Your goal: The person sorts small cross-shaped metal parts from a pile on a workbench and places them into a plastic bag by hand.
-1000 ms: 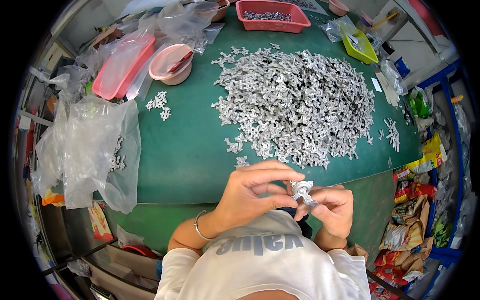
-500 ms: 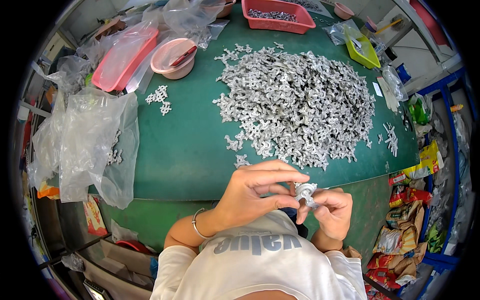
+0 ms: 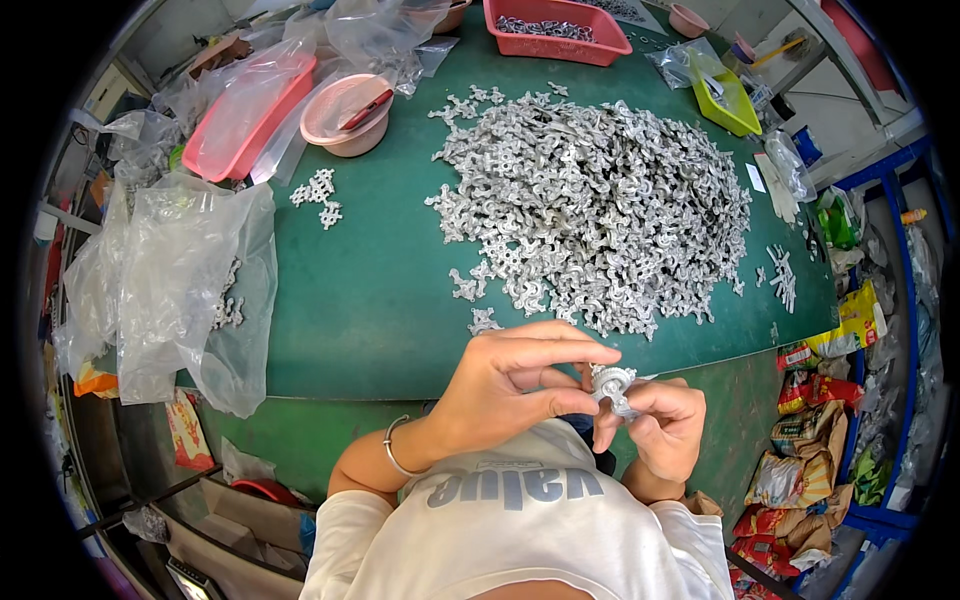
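Observation:
Between my two hands, just off the table's near edge, is a small silver-grey metal casting with a rounded, ornate outline. My left hand pinches its left side between thumb and fingers. From the right, my right hand grips its lower part, and the fingertips partly cover it. Beyond my hands a large heap of similar grey castings lies on the green table. One loose casting rests close to my left hand.
At the left, clear plastic bags drape over the table edge. A pink bowl with a red-handled tool and a pink tray stand behind. A red basin of metal parts is at the back, and a yellow-green tray at the far right.
The casting has turned very slightly between my fingers. Otherwise my hands and the table stand as before.

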`<state>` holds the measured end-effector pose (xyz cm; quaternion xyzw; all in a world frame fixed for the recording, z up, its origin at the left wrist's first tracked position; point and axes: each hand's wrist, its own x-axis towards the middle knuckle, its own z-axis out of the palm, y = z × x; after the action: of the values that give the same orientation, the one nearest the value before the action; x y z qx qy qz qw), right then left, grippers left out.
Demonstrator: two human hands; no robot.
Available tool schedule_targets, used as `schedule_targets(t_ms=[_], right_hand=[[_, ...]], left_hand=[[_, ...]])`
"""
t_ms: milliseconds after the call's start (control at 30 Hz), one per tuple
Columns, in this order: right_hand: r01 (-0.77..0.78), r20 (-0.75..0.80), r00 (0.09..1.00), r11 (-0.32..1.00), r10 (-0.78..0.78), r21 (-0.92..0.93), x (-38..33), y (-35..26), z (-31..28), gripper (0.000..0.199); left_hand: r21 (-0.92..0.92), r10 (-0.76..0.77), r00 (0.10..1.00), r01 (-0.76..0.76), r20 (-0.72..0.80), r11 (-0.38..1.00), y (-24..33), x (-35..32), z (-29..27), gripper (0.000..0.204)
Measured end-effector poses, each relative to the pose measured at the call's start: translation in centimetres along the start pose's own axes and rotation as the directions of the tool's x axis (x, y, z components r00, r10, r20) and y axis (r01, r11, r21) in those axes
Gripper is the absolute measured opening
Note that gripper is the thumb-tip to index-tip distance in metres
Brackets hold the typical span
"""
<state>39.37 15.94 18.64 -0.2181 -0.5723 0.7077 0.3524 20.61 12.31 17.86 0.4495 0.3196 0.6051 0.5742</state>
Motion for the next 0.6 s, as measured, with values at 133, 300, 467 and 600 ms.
schedule_targets(t_ms=[133, 300, 467, 600], right_hand=[[-0.001, -0.001, 1.000, 1.000, 0.001, 0.014, -0.02, 0.11, 0.00, 0.022], [-0.013, -0.008, 1.000, 1.000, 0.013, 0.016, -0.09, 0.17, 0.01, 0.027], [-0.027, 0.000, 1.000, 1.000, 0.027, 0.013, -0.01, 0.24, -0.06, 0.029], [-0.026, 0.006, 1.000, 1.000, 0.026, 0.012, -0.02, 0.22, -0.03, 0.029]], left_hand=[[0.011, 0.001, 1.000, -0.001, -0.001, 1.000, -0.04, 0.02, -0.01, 0.037], [0.003, 0.005, 1.000, -0.005, -0.006, 1.000, -0.13, 0.00, -0.02, 0.037], [0.034, 0.001, 1.000, -0.001, -0.012, 0.999, -0.11, -0.02, -0.10, 0.037], [0.044, 0.008, 1.000, -0.007, -0.021, 0.999, -0.02, 0.00, -0.05, 0.037]])
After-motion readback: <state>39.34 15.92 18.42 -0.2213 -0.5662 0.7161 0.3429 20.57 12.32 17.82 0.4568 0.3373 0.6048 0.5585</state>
